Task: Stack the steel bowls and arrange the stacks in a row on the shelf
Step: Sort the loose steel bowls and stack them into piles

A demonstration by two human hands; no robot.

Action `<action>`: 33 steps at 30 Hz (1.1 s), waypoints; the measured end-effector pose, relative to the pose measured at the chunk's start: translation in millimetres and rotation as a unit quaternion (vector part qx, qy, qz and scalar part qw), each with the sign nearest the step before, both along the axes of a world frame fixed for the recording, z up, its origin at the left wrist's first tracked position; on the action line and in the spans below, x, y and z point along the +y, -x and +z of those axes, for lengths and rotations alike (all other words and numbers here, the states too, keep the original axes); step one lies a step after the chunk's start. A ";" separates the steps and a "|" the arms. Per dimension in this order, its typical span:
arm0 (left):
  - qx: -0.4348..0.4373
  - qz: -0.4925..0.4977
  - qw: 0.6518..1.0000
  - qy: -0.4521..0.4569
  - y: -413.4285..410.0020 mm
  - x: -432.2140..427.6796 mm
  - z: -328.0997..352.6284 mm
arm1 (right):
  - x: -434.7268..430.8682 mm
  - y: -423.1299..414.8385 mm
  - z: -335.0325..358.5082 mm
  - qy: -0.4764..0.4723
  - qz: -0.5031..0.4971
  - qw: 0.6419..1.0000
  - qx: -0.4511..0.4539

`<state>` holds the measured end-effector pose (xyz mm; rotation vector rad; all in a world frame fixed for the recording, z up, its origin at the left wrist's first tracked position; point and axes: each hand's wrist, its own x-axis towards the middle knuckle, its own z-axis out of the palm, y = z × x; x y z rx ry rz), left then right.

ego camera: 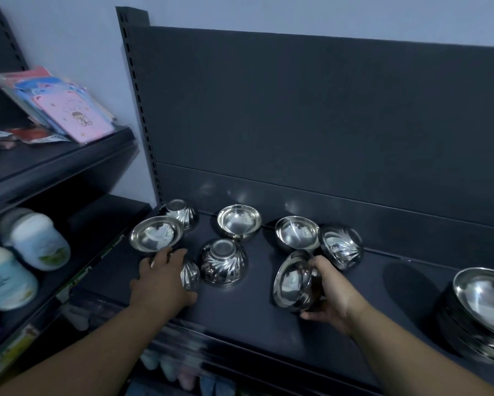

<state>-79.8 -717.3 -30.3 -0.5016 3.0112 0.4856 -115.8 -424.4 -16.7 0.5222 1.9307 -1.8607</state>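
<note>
Dark shelf (pixel 254 310) carries scattered bowls; the right hand (pixel 330 292) grips a tilted bowl (pixel 294 281), mouth facing left, while the left hand (pixel 163 277), fingers closed over an upturned bowl (pixel 190 274) (nearer the front-left cluster), sits well apart.

Just one wide-angle cam here, worn on the person's head, looking forward and down at the dark shelf (pixel 268 304) from close up, with both forearms coming in from the bottom edge. The shelf's back panel (pixel 325 124) fills 12 o'clock, and a neighbouring rack (pixel 54 167) sits off around 9 o'clock.
</note>
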 end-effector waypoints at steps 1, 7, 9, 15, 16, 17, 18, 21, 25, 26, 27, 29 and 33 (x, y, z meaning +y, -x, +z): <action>0.011 0.001 1.000 -0.006 -0.7 2.4 3.7 | 3.4 0.3 -1.9 -0.007 -0.009 1.000 0.007; 0.127 -0.019 0.984 -0.125 -0.7 29.5 25.4 | 16.7 -2.1 -3.6 -0.035 -0.044 0.998 0.021; 0.169 -0.032 0.962 -0.211 2.4 47.5 32.7 | 22.9 -2.4 -5.5 -0.049 -0.049 0.997 0.029; 0.133 -0.086 0.926 -0.343 5.4 100.5 53.6 | 43.0 -7.1 -12.2 -0.207 -0.029 0.974 0.090; 0.125 -0.099 0.921 -0.355 5.7 105.7 54.6 | 45.2 -9.4 -9.0 -0.250 -0.016 0.962 0.111; 0.117 -0.111 0.915 -0.370 6.0 110.5 55.4 | 46.6 -11.9 -5.0 -0.285 -0.008 0.949 0.133; 0.107 -0.120 0.908 -0.388 6.4 114.9 55.9 | 47.3 -13.9 -0.8 -0.312 -0.003 0.936 0.162; 0.079 -0.133 0.886 -0.437 5.6 128.7 60.1 | 48.5 -14.5 9.0 -0.307 0.019 0.907 0.288; 0.036 -0.156 0.854 -0.496 9.6 141.7 58.4 | 47.3 -11.7 23.0 -0.200 0.061 0.899 0.385; 0.024 -0.164 0.846 -0.507 11.1 143.0 57.2 | 47.4 -11.0 26.6 -0.165 0.060 0.905 0.387; 0.012 -0.170 0.839 -0.517 12.6 144.1 56.1 | 48.7 -9.1 28.1 -0.145 0.054 0.911 0.383; -0.010 -0.180 0.824 -0.537 15.3 145.0 53.8 | 51.9 -5.4 29.0 -0.136 0.038 0.914 0.380; -0.018 -0.181 0.798 -0.574 18.1 149.3 53.5 | 54.1 -4.3 32.8 -0.190 -0.003 0.899 0.395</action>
